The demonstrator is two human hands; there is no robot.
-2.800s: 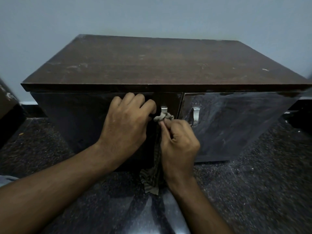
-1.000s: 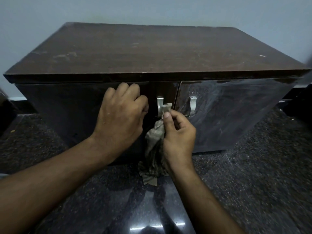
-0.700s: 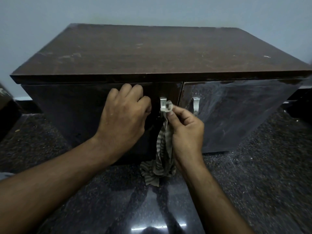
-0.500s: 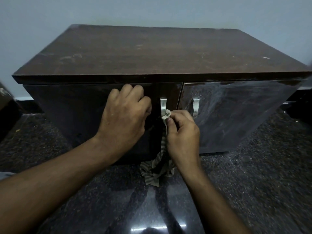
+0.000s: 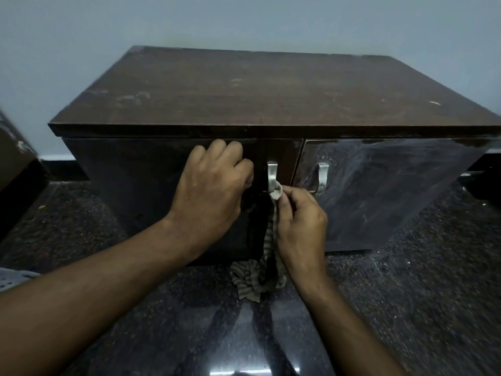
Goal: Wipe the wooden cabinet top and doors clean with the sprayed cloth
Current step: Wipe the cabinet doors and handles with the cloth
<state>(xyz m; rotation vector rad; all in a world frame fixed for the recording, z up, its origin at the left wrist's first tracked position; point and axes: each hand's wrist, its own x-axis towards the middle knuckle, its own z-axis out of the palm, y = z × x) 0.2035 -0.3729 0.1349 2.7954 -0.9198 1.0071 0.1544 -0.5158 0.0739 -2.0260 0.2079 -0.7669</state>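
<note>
A dark wooden cabinet (image 5: 271, 90) stands against the wall, its top dusty and scuffed. Two glossy doors face me, each with a metal handle. My right hand (image 5: 301, 226) pinches a striped grey cloth (image 5: 254, 278) and holds a bunched end of it against the lower part of the left door's handle (image 5: 271, 175). The rest of the cloth hangs down to the floor. My left hand (image 5: 211, 196) is curled in a fist against the left door (image 5: 130, 183), knuckles near its top edge. The right door (image 5: 379, 191) shows streaks, and its handle (image 5: 322, 176) is untouched.
The floor (image 5: 420, 294) is dark polished speckled stone and reflects light near me. Part of another dark piece of furniture (image 5: 16, 169) stands at the far left. A dark object (image 5: 485, 175) sits at the right edge beside the cabinet. A pale wall rises behind.
My right hand has slid the bunched cloth up and down the left door's handle and now sits at its lower end. My left hand has stayed on the left door.
</note>
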